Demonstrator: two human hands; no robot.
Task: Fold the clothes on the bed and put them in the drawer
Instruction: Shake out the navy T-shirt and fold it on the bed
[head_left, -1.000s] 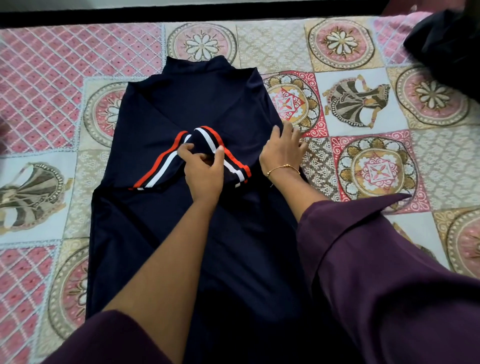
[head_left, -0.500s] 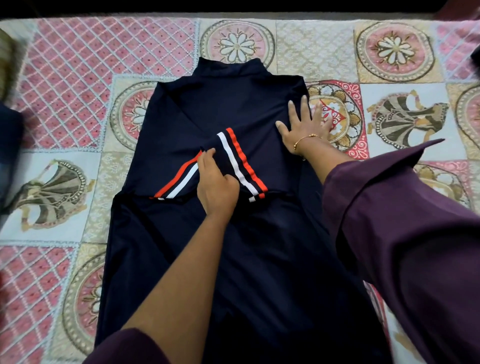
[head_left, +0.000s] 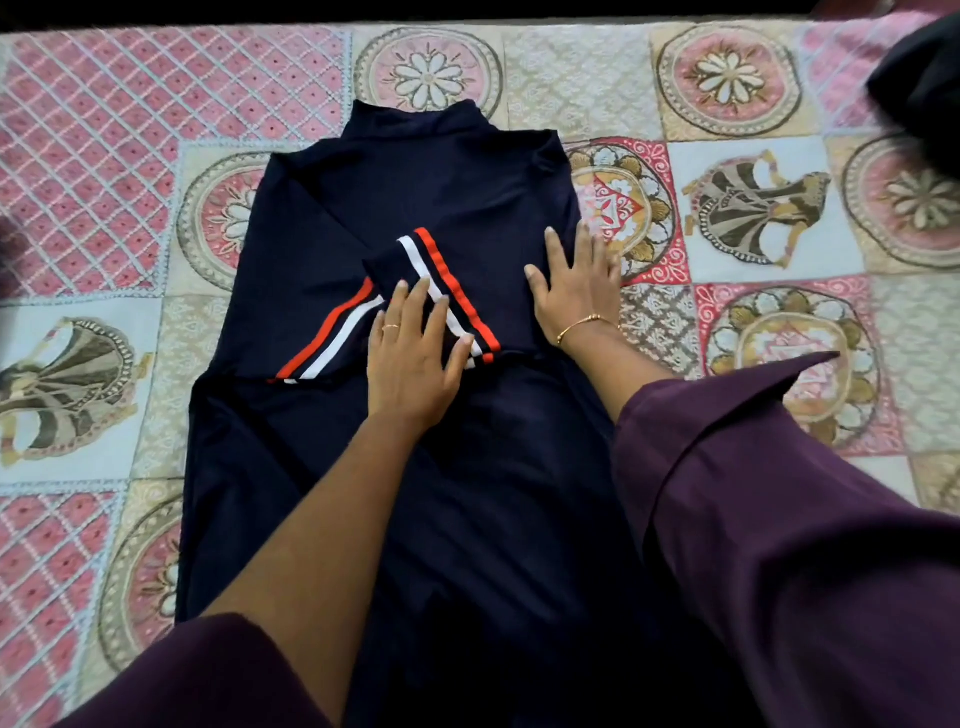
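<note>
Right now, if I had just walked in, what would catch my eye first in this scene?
Most likely the dark navy garment spread down the middle of the bed, its sleeves folded in so the red and white striped cuffs cross at its centre. Both hands lie flat on it: the left hand on the cuffs, the right hand at the garment's right edge. Beneath lies a busy pink and cream patterned bedspread.

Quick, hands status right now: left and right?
Left hand: open, flat, fingers pressing the folded striped cuffs of the navy garment.
Right hand: open, flat on the garment's right side, holding nothing.
</note>
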